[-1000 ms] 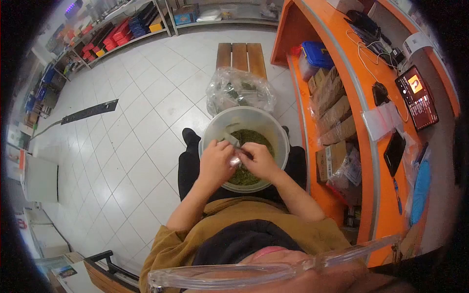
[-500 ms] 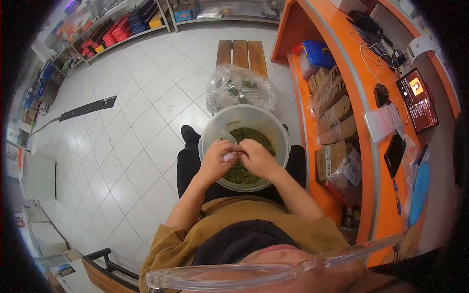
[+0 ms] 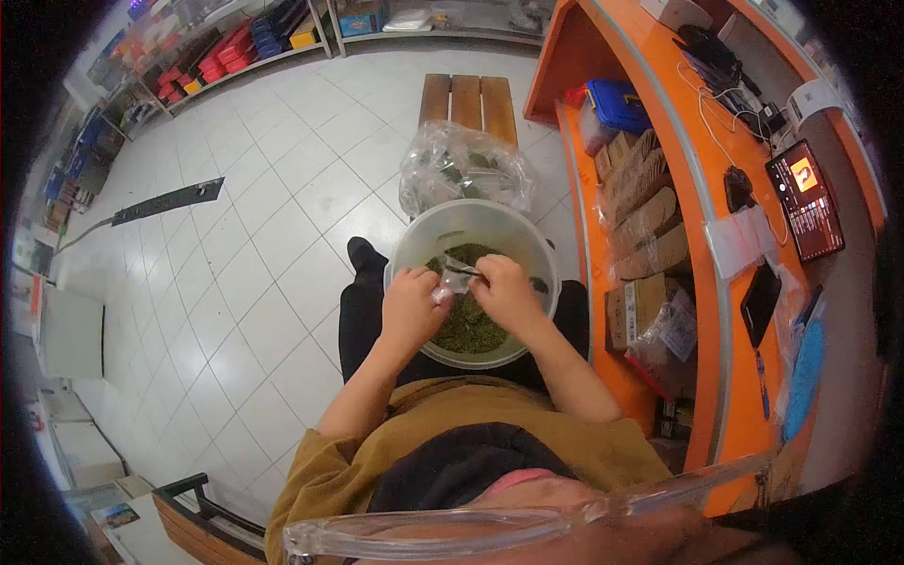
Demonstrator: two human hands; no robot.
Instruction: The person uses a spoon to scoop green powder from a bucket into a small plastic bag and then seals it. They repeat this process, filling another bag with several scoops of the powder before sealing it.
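Over a white translucent bucket (image 3: 485, 217) set between the legs, both hands hold a small clear plastic bag (image 3: 456, 279). My left hand (image 3: 411, 306) pinches the bag's left side, fingers closed. My right hand (image 3: 509, 294) grips its right edge, where a dark strip shows by the fingertips; I cannot tell what that strip is. Chopped dried green leaves (image 3: 468, 330) lie in the bucket below the hands. Just past the far rim sits a large clear plastic bag (image 3: 464, 179) with small packets and green stuff inside.
A slatted wooden bench (image 3: 466, 102) stands beyond the large bag. On the right, an orange counter (image 3: 702, 217) has shelves with cardboard and a blue-lidded box (image 3: 617, 105); a lit phone (image 3: 805, 200) is on top. A black power strip (image 3: 168, 201) lies on the tiled floor.
The hands have moved slightly apart, the right one up and to the right. The small bag is now stretched between them, and its mouth area shows more clearly.
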